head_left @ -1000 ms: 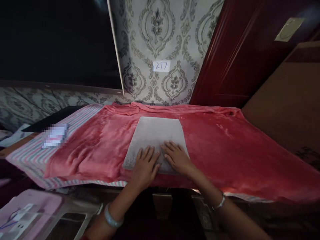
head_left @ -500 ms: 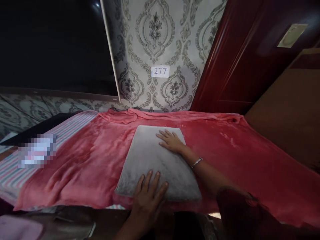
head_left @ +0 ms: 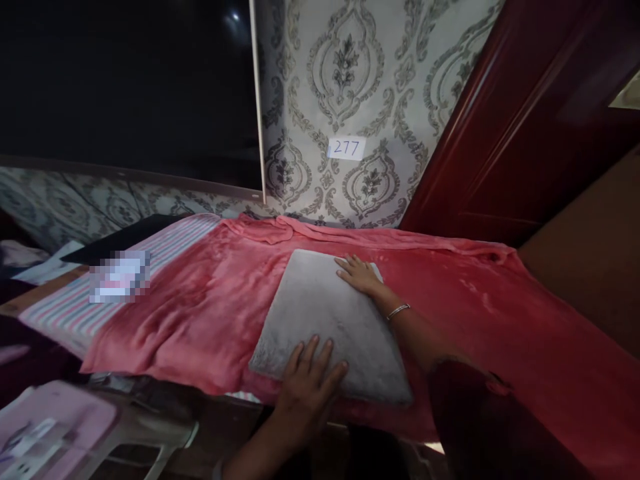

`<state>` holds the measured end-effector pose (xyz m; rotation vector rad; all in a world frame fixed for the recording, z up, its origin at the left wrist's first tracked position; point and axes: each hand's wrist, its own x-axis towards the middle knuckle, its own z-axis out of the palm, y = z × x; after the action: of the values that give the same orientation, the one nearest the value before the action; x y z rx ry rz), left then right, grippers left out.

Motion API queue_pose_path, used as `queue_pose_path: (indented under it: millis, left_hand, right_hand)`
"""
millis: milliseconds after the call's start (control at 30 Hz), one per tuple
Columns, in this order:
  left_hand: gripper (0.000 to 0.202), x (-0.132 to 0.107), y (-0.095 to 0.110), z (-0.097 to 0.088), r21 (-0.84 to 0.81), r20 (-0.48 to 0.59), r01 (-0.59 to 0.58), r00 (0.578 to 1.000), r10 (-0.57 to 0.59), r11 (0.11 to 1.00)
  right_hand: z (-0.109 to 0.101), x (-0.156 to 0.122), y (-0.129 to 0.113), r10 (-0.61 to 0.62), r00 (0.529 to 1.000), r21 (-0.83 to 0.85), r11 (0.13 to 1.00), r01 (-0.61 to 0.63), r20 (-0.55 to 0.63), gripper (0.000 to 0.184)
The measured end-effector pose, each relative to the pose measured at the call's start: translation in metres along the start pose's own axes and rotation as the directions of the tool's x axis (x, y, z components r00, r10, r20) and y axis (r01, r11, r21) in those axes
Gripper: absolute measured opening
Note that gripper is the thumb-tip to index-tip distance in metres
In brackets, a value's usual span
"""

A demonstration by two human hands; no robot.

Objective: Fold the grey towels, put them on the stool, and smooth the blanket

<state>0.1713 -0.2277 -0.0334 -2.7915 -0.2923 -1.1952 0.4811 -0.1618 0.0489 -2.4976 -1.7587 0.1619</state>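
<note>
A flat grey plush piece (head_left: pixel 320 313), four-sided and wider at its near edge, lies on the red fleece blanket (head_left: pixel 200 300). Whether it is a cushion or a folded cloth I cannot tell. My left hand (head_left: pixel 310 380) rests palm down on its near edge, fingers spread. Near the far right corner, my right hand (head_left: pixel 361 275) lies flat on the grey piece with its fingers stretched out. A silver bracelet (head_left: pixel 399 311) circles the right wrist. Neither hand grips anything.
Striped cloth (head_left: pixel 70 310) shows from under the blanket at left, with a blurred item (head_left: pixel 120 277) on it. A dark screen (head_left: pixel 130 93) hangs at back left. A pink stool (head_left: pixel 75 420) stands at lower left, and a brown cardboard panel (head_left: pixel 590 247) at right.
The view has turned left, so the scene sits further right and more of the pink stool shows. My right hand has slid slightly toward the far right corner; my left hand stays at the near edge.
</note>
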Motion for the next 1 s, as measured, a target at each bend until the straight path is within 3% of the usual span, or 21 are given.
queue_pose_path:
  millis: [67,133,233,300,333,400,533,733,867,1000]
  left_hand:
    - [0.041,0.002,-0.002,-0.011,-0.012,-0.016,-0.011,1.0,0.011,1.0]
    - [0.04,0.002,-0.005,-0.024,-0.016,-0.03,0.014,0.999,-0.015,1.0]
    - [0.044,-0.003,-0.008,-0.035,0.008,0.004,0.081,0.997,-0.081,0.997]
    - [0.049,-0.009,-0.009,-0.033,0.031,0.014,0.085,0.996,-0.085,0.996]
    - [0.051,-0.012,-0.009,-0.029,0.041,0.012,0.083,0.996,-0.084,0.996]
    - [0.053,-0.019,-0.009,-0.02,0.054,-0.002,0.095,0.995,-0.095,0.994]
    - [0.052,-0.029,-0.01,-0.008,0.034,-0.03,0.112,0.993,-0.111,0.993]
    - [0.046,-0.033,-0.014,0.005,-0.004,-0.124,0.092,0.988,-0.092,0.996]
    - [0.036,-0.034,-0.013,0.016,-0.02,-0.236,0.116,0.965,-0.117,0.993]
    - [0.042,-0.032,-0.011,0.012,-0.013,-0.189,0.129,0.973,-0.129,0.992]
  right_hand:
    - [-0.003,-0.015,-0.019,-0.022,1.0,-0.029,0.999,0.021,-0.02,0.058]
    - [-0.002,-0.036,-0.043,-0.194,0.98,-0.048,0.98,0.192,-0.038,0.058]
    - [0.009,-0.067,-0.078,-0.544,0.839,-0.009,0.839,0.544,0.028,0.057]
    - [0.017,-0.074,-0.091,-0.657,0.75,0.038,0.753,0.657,0.079,0.056]
    - [0.019,-0.072,-0.095,-0.674,0.733,0.047,0.738,0.673,0.091,0.056]
    - [0.021,-0.056,-0.096,-0.656,0.75,0.034,0.754,0.656,0.086,0.058]
    - [0.017,0.0,-0.087,-0.56,0.827,-0.01,0.828,0.561,0.061,0.064]
    - [0.013,0.071,-0.075,-0.422,0.903,0.035,0.906,0.421,0.083,0.063]
    - [0.019,0.092,-0.068,-0.356,0.932,0.073,0.933,0.351,0.063,0.06]
    - [0.017,0.092,-0.069,-0.325,0.944,0.062,0.945,0.321,0.059,0.058]
